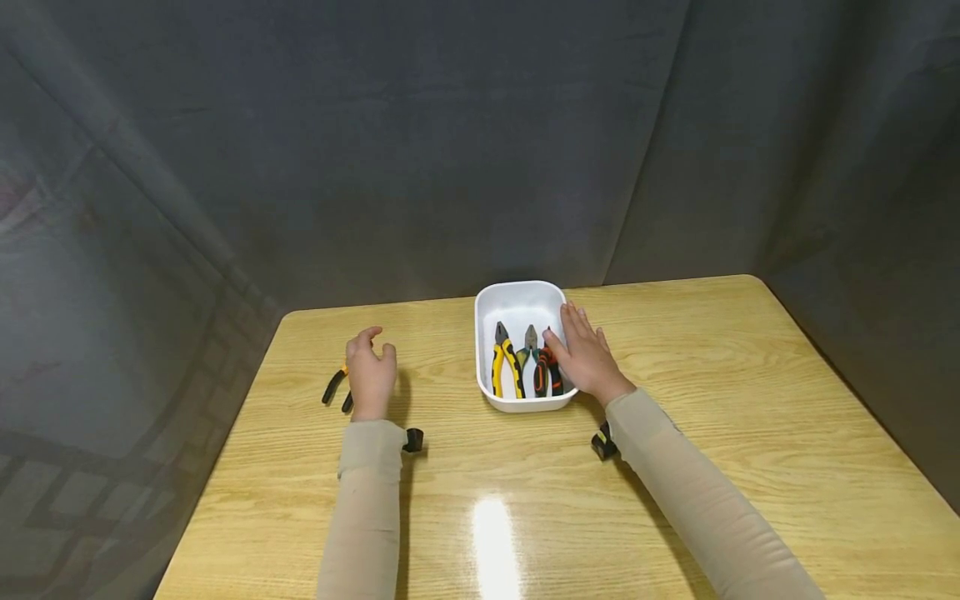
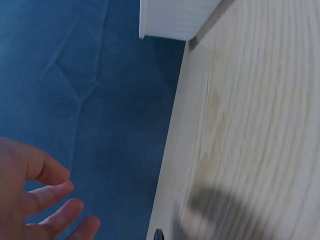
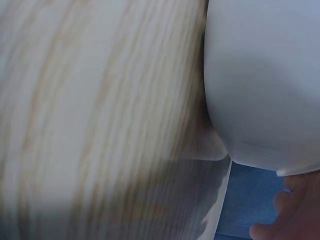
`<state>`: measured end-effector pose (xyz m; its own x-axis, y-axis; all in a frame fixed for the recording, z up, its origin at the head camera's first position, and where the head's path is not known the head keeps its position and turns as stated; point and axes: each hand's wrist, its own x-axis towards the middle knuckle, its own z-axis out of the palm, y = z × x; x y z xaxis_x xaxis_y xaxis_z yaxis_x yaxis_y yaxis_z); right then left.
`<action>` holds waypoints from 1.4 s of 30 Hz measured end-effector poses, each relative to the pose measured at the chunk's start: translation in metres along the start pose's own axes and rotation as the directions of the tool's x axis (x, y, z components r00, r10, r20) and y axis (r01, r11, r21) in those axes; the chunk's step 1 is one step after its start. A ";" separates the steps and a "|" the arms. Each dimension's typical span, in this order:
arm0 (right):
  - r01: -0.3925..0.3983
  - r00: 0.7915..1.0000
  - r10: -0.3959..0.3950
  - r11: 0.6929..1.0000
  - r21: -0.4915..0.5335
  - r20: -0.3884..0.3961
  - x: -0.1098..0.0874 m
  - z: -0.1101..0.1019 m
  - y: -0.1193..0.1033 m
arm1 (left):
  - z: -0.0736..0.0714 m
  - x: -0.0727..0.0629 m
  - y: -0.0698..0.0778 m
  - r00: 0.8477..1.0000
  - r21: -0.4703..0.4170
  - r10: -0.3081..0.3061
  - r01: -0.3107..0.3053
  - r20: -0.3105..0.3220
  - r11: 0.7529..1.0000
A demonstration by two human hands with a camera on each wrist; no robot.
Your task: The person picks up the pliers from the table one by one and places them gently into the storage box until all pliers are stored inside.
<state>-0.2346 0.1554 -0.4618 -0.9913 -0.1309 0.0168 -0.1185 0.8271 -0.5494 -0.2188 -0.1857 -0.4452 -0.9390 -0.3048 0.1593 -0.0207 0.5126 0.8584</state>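
My left hand (image 1: pixel 372 379) hovers over the table's left side with fingers loosely bent and a gap between thumb and fingertips. Partly hidden behind it lie pliers with black and orange handles (image 1: pixel 335 387). My right hand (image 1: pixel 588 354) rests against the right rim of a white plastic bin (image 1: pixel 480 333), fingers straight along the outside and thumb over the edge. Inside the bin are yellow-and-black pliers (image 1: pixel 498 335), pliers with dark green handles (image 1: pixel 531 337) and red-and-black handled pliers (image 1: pixel 541 375), whose head is mostly covered by the thumb.
The bin stands near the back edge of the wooden table (image 1: pixel 450 475). A dark grey curtain (image 1: pixel 420 167) hangs behind and along both sides. Dark wrist devices, such as the left one (image 1: pixel 413 440), stick out beside both sleeves.
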 end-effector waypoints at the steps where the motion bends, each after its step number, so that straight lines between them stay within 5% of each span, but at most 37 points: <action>1: 0.000 1.000 0.000 1.000 -0.002 0.000 0.000 0.000 0.000 | -0.002 0.001 -0.001 1.000 0.004 -0.001 0.001 0.000 1.000; 14: 0.025 1.000 -0.025 1.000 -0.015 0.004 0.002 0.002 0.000 | -0.021 0.004 -0.014 0.998 0.042 -0.060 0.059 0.014 0.997; 27: 0.026 1.000 -0.026 1.000 -0.009 0.007 0.002 0.002 -0.002 | -0.033 0.003 -0.023 0.981 0.138 -0.147 0.129 0.124 0.982; 35: 0.018 1.000 -0.017 1.000 -0.016 0.012 0.001 0.001 -0.002 | -0.037 0.005 -0.033 0.992 0.197 -0.123 0.115 0.033 0.974; 42: 0.014 1.000 -0.014 1.000 -0.010 0.013 0.001 0.001 -0.001 | -0.048 0.005 -0.032 0.983 0.209 -0.181 0.172 0.021 0.963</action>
<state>-0.2355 0.1538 -0.4622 -0.9887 -0.1494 0.0137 -0.1330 0.8306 -0.5408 -0.2068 -0.2421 -0.4485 -0.9268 -0.3755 -0.0085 -0.2536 0.6090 0.7515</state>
